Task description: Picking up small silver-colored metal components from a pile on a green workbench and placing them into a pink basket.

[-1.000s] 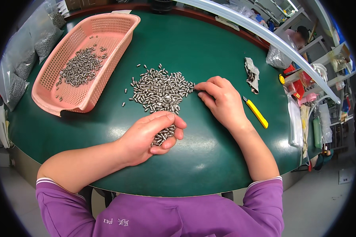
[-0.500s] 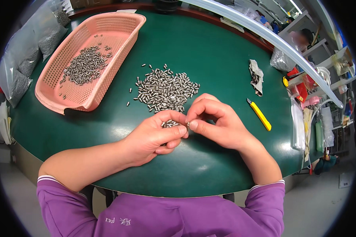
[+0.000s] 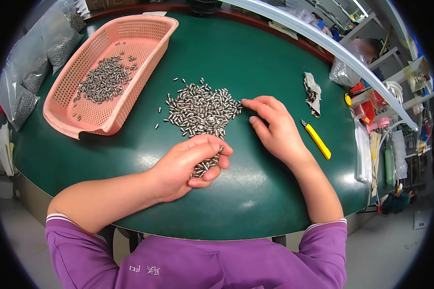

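Observation:
A pile of small silvery metal pins [image 3: 200,110], short and rounded, lies in the middle of the green table [image 3: 255,212]. My left hand [image 3: 185,166] is cupped just in front of the pile, its fingers curled round a handful of metal pins [image 3: 205,166]. One pin stands up between that thumb and forefinger. At the pile's right edge is my right hand [image 3: 270,120], fingers apart and thumb away from them. Its forefinger tip reaches the outermost pins. I see nothing held in it.
At the left stands a pink perforated basket [image 3: 137,91] with more pins inside. Beyond it are clear bags [image 3: 33,72] of small parts. On the right lie a yellow utility knife [image 3: 317,140] and a crumpled grey cloth [image 3: 312,94]. A person sits behind the pale rail [image 3: 323,38].
My right hand has left the left hand's fingertips and moved up and right to the pile's edge, its fingers opening. The left hand has turned slightly, showing more of its pins.

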`<state>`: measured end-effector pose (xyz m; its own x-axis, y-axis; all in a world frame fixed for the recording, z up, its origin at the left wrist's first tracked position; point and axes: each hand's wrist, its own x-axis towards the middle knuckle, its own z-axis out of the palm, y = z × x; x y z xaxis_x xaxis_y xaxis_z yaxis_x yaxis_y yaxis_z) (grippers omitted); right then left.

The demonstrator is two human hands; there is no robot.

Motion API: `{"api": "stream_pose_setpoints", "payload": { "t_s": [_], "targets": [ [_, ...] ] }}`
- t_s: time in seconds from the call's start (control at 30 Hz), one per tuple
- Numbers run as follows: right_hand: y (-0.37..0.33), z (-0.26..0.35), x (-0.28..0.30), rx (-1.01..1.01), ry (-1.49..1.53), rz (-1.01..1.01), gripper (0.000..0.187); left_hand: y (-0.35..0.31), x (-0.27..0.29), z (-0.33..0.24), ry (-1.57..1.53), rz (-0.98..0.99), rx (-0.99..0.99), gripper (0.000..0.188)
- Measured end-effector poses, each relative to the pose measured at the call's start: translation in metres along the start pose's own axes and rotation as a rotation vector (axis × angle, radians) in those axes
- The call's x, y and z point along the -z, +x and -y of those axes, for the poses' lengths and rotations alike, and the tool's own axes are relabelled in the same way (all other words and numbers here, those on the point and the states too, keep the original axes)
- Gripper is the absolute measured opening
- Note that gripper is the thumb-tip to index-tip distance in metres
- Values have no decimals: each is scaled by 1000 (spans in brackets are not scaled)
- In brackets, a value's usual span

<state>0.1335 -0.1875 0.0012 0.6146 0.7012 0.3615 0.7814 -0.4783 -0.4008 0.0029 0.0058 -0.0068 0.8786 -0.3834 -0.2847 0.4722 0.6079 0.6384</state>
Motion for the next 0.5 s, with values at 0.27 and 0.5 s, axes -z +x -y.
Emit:
{"api": "stream_pose_setpoints", "payload": {
  "t_s": [0.27, 0.5],
  "targets": [
    [0, -2, -1, 77, -75, 9, 21, -1, 0, -1, 3, 18, -5, 24],
    [-2, 12, -1, 73, 6, 22, 16, 0, 2, 1, 11, 21, -3, 23]
  ]
}}
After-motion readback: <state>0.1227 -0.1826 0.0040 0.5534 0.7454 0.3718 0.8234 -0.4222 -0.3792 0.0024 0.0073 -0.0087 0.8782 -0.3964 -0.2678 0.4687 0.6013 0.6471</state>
